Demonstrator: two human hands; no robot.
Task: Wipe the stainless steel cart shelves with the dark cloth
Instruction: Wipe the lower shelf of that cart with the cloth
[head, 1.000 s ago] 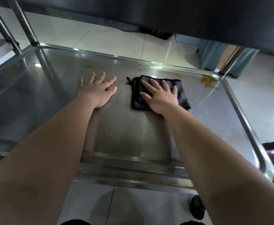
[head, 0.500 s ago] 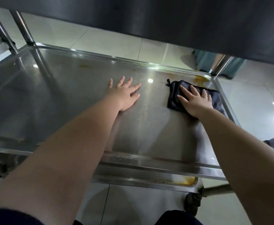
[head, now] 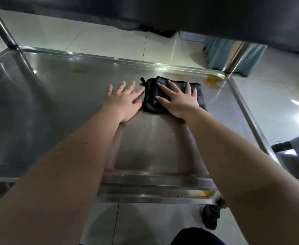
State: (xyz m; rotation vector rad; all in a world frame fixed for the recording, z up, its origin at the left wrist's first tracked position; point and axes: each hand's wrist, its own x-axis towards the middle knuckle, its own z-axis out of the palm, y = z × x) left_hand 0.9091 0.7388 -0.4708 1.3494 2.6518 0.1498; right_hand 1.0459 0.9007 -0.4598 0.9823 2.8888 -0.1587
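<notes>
A round steel upright (head: 2, 29) rises at the far left corner of the shiny stainless steel cart shelf (head: 56, 112), which has a raised rim. The left hand (head: 125, 101) lies palm down on the bare metal near the middle, fingers straight and spread, gripping nothing, its forefinger tip right at the left edge of the folded dark cloth (head: 151, 93). The cloth lies flat on the shelf, toward the far right. The right hand (head: 180, 101) presses flat on top of it, fingers straight and splayed. An orange-brown smear (head: 213, 82) stains the far right corner, near another upright
</notes>
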